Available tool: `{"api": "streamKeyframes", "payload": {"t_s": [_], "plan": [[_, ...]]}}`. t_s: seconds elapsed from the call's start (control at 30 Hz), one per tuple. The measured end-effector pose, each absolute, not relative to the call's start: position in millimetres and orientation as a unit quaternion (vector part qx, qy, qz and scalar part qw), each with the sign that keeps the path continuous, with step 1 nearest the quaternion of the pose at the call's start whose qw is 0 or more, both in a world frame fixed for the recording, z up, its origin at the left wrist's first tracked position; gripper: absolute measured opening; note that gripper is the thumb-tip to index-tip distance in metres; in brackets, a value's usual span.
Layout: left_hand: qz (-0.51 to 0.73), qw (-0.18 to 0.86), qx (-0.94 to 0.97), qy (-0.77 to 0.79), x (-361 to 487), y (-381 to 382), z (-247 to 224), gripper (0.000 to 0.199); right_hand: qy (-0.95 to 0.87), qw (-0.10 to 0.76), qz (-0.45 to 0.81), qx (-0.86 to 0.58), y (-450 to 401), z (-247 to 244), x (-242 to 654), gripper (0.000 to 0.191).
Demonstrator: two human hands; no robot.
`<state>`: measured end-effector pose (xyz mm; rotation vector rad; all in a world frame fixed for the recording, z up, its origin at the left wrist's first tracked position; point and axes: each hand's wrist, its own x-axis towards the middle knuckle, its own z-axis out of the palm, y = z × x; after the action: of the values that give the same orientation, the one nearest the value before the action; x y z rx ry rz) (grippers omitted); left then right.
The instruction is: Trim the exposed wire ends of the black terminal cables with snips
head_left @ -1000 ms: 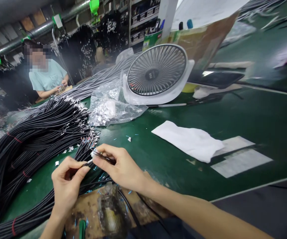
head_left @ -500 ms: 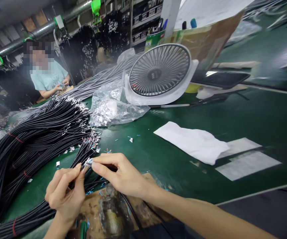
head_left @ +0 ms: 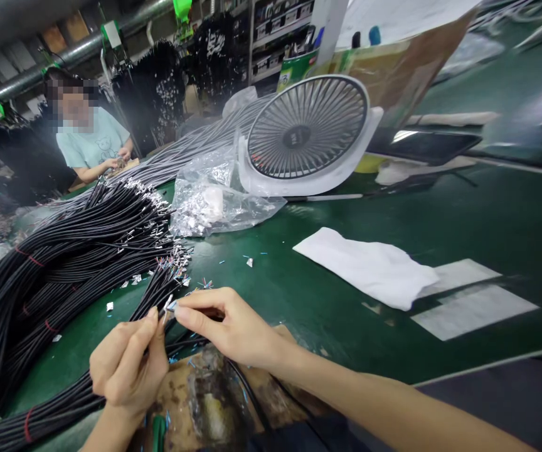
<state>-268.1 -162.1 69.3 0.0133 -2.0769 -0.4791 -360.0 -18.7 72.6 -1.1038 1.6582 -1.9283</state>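
My left hand (head_left: pixel 127 361) pinches a cable near its stripped end (head_left: pixel 169 304), thumb and forefinger pressed together. From the other side, my right hand (head_left: pixel 233 326) closes thumb and forefinger on the fine wires at that same end. White and bluish bits show between the two pinches; the exact strands are too small to tell. Beneath my hands lies a stained wooden board (head_left: pixel 177 389) bearing a worn, dark block (head_left: pixel 217 402). Black cables (head_left: pixel 78 245) with stripped tips are heaped to the left, some tied with red bands.
A grey fan (head_left: pixel 306 129) stands beyond my hands, beside a clear plastic bag (head_left: pixel 219 207) of small white pieces. A white cloth (head_left: pixel 367 267) and pale sheets (head_left: pixel 475 307) lie right. A green-handled tool (head_left: pixel 159 432) rests near me. Another person (head_left: pixel 95 138) sits at the far left.
Both hands stay together at the cable end, the left having shifted slightly right. A white strand there now stands more upright. The view has moved a little.
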Motion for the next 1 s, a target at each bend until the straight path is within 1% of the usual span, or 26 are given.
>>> {"api": "streamKeyframes", "payload": {"t_s": [0.1, 0.2, 0.27, 0.37, 0.43, 0.47, 0.57, 0.7, 0.77, 0.87, 0.93, 1.0], "plan": [[-0.220, 0.449, 0.016, -0.866, -269, -157, 77, 0.005, 0.627, 0.136, -0.664, -0.384, -17, 73, -361, 0.018], [-0.312, 0.373, 0.045, -0.873, -271, -155, 88, 0.006, 0.654, 0.096, -0.644, -0.385, -13, 78, -363, 0.017], [-0.385, 0.317, 0.068, -0.864, -272, -155, 93, 0.015, 0.666, 0.050, -0.641, -0.377, -10, 83, -364, 0.015], [-0.455, 0.250, 0.086, -0.850, -273, -158, 94, 0.030, 0.658, -0.019, -0.644, -0.389, -7, 87, -364, 0.012], [-0.492, 0.202, 0.094, -0.841, -273, -158, 93, 0.031, 0.636, -0.053, -0.635, -0.435, -6, 86, -364, 0.010], [-0.511, 0.182, 0.099, -0.834, -272, -158, 93, 0.030, 0.629, -0.071, -0.626, -0.456, -5, 84, -364, 0.013], [-0.553, 0.118, 0.117, -0.816, -272, -155, 96, 0.031, 0.637, -0.135, -0.568, -0.503, -4, 79, -364, 0.022], [-0.572, 0.054, 0.149, -0.804, -275, -151, 103, 0.038, 0.678, -0.185, -0.464, -0.539, -4, 76, -365, 0.022], [-0.581, 0.030, 0.137, -0.802, -278, -151, 103, 0.041, 0.686, -0.200, -0.454, -0.533, -6, 75, -364, 0.020], [-0.587, 0.018, 0.106, -0.802, -281, -153, 97, 0.040, 0.677, -0.197, -0.517, -0.486, -11, 72, -360, 0.016], [-0.598, 0.033, 0.096, -0.795, -283, -153, 91, 0.036, 0.665, -0.159, -0.586, -0.434, -15, 70, -358, 0.011], [-0.611, 0.045, 0.089, -0.785, -283, -152, 86, 0.032, 0.657, -0.090, -0.644, -0.382, -19, 70, -357, 0.008]]}}
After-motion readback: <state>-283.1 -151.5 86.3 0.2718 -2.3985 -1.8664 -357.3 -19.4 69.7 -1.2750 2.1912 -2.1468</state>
